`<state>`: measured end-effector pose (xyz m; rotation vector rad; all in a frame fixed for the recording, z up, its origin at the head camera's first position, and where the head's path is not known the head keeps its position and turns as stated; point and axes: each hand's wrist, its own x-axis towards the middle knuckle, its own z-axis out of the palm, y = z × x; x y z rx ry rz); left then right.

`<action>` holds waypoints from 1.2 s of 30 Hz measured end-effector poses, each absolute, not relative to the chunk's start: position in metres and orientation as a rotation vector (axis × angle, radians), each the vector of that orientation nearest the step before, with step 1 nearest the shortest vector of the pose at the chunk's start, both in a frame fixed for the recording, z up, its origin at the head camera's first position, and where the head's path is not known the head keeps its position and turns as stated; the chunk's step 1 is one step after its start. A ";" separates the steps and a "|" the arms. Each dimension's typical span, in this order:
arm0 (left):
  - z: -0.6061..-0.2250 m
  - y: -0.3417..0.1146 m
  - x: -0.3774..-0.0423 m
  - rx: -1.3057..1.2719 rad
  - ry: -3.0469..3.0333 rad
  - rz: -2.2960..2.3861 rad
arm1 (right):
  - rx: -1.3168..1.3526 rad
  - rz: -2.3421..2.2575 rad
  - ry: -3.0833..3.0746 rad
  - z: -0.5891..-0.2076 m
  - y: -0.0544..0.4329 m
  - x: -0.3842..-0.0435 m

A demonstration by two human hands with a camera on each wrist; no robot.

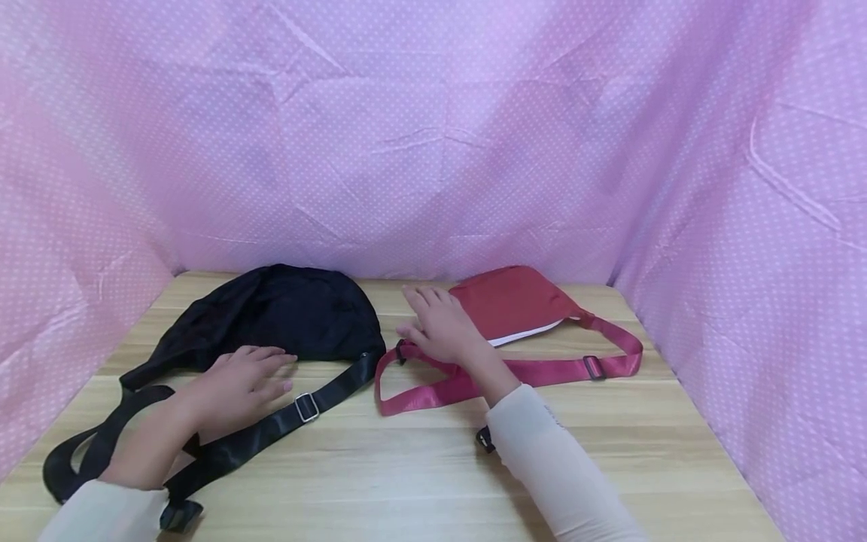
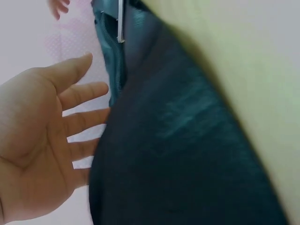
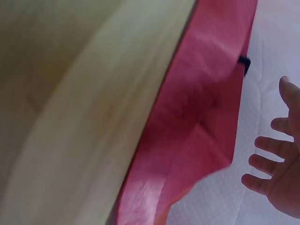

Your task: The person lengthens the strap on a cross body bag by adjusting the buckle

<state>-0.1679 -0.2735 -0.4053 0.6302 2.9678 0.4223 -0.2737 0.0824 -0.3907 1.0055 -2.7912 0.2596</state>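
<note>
A black waist bag (image 1: 291,309) lies at the left of the table, its strap (image 1: 264,433) looped toward the front with a metal slider (image 1: 307,407). My left hand (image 1: 233,391) hovers by the bag's lower edge, fingers spread and holding nothing; the left wrist view shows its palm beside the black strap (image 2: 164,122). To the right lies a red waist bag (image 1: 515,301) with a white zipper edge. Over its left end and strap (image 1: 433,393) is my right hand (image 1: 440,324), fingers extended. In the right wrist view that hand's palm faces the red strap (image 3: 187,112) with a gap between.
Pink dotted cloth (image 1: 433,135) hangs behind and on both sides of the wooden table (image 1: 379,482). A black buckle (image 1: 181,516) sits at the front left, and another dark buckle (image 1: 485,439) shows beside the right sleeve (image 1: 542,452).
</note>
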 end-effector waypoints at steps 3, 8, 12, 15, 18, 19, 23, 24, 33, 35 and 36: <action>-0.410 -0.273 -0.167 0.661 2.951 0.449 | 1.062 0.230 -2.759 -0.392 0.071 -0.269; -0.413 -0.272 -0.167 0.675 2.920 0.474 | 1.144 0.169 -2.746 -0.390 0.054 -0.259; -0.416 -0.270 -0.167 0.679 2.868 0.523 | 1.197 0.086 -2.760 -0.390 0.041 -0.250; -0.418 -0.269 -0.168 0.676 2.818 0.574 | 1.235 -0.011 -2.751 -0.391 0.031 -0.244; -0.422 -0.268 -0.170 0.693 2.766 0.642 | 1.289 -0.092 -2.721 -0.395 0.023 -0.239; -0.423 -0.268 -0.171 0.686 2.744 0.675 | 1.309 -0.114 -2.704 -0.396 0.020 -0.238; -0.426 -0.264 -0.172 0.660 2.653 0.789 | 1.369 -0.181 -2.657 -0.400 0.012 -0.233; -0.426 -0.263 -0.172 0.641 2.637 0.807 | 1.379 -0.190 -2.651 -0.401 0.010 -0.231; -0.421 -0.260 -0.172 0.562 2.536 0.870 | 1.512 -0.197 -2.654 -0.403 -0.001 -0.226; -0.419 -0.260 -0.173 0.595 2.534 0.877 | 1.549 -0.187 -2.653 -0.403 -0.002 -0.227; -0.418 -0.260 -0.174 0.628 2.545 0.872 | 1.569 -0.178 -2.655 -0.403 -0.003 -0.227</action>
